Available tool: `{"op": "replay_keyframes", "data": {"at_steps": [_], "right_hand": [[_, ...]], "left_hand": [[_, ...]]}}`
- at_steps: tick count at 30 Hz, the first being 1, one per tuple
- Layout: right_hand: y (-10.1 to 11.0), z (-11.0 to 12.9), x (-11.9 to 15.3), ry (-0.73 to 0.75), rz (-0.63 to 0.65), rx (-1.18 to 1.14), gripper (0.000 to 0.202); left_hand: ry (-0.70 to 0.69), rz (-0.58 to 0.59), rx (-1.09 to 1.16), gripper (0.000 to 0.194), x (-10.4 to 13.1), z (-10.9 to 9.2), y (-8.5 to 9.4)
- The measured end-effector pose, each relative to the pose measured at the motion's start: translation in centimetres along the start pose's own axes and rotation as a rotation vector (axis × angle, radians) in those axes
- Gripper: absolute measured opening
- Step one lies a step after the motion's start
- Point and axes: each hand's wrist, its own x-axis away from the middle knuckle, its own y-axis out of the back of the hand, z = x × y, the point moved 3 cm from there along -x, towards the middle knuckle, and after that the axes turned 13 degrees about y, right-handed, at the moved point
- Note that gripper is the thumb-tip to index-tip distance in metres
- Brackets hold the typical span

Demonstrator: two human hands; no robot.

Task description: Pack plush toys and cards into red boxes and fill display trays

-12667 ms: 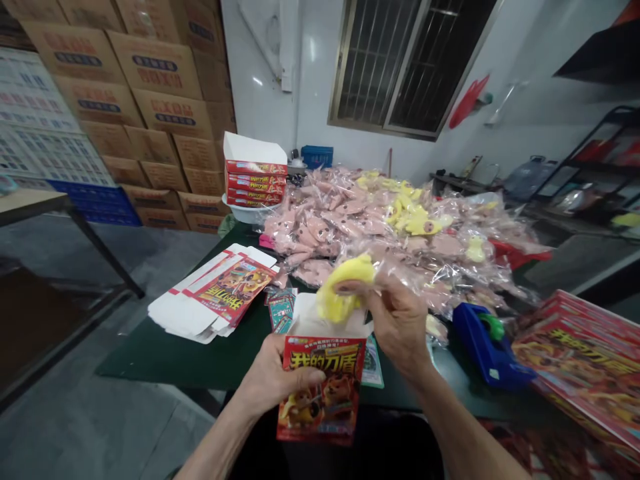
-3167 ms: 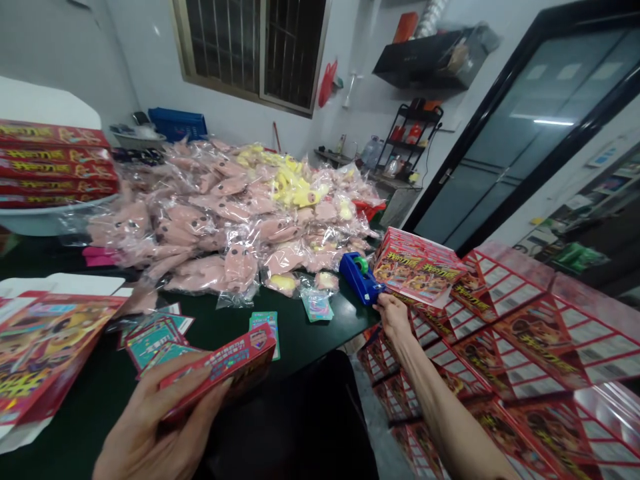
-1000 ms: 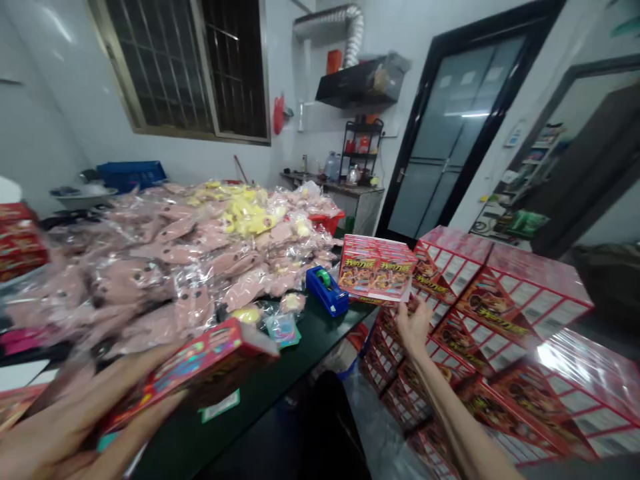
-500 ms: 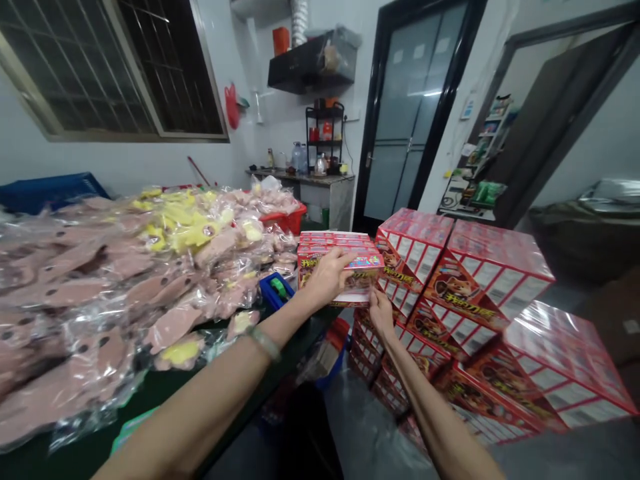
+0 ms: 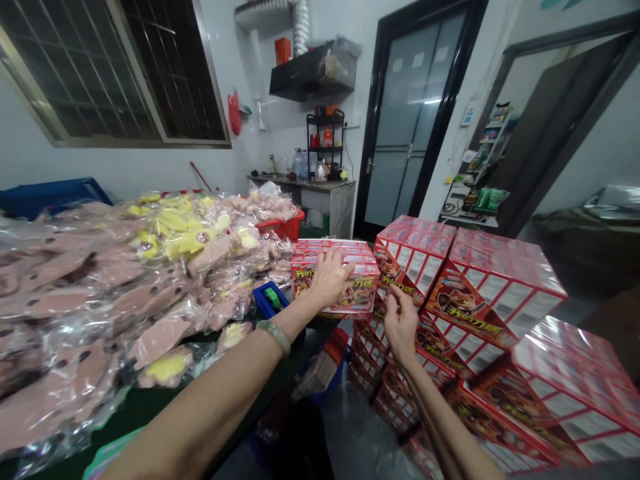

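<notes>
A person's left hand (image 5: 329, 279) lies with fingers spread over the tops of small red boxes (image 5: 366, 287) set in rows directly beneath it at the bench (image 5: 140, 405), while the right hand (image 5: 401, 325) hangs half-curled just to the right, in front of wrapped packs (image 5: 473, 307); whether it pinches anything is too unclear to tell. Light, even pressure from the left palm, with the right hand squaring the front face, would likely keep the cardboard from denting or leaning. A blue tape dispenser (image 5: 265, 307) sits just left of the left hand, seemingly best kept clear of the wrist.
</notes>
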Motion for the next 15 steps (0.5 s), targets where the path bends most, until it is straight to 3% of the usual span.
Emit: {"op": "replay_keyframes", "data": {"at_steps": [2,5,8,11,15], "right_hand": [[0.8,2.0,-3.2,0.129,0.054,0.028,0.038],[-0.1,4.3,-8.6,0.370,0.365,0.077,0.037],[-1.4,5.3,-11.8,0.488,0.645,0.080,0.035],[-2.0,5.7,-11.2,0.540,0.806,0.121,0.036],[-1.7,5.9,-7.1,0.514,0.744,0.235,0.045]], "left_hand": [[0.003,-0.003,0.006,0.042,0.3,0.2,-0.3],[0.004,-0.007,0.027,0.043,0.7,0.1,-0.5],[0.009,-0.008,0.051,0.043,1.0,0.1,-0.3],[0.004,0.014,0.083,0.044,1.1,0.6,0.1],[0.048,0.047,0.129,0.047,0.1,1.9,0.5]]}}
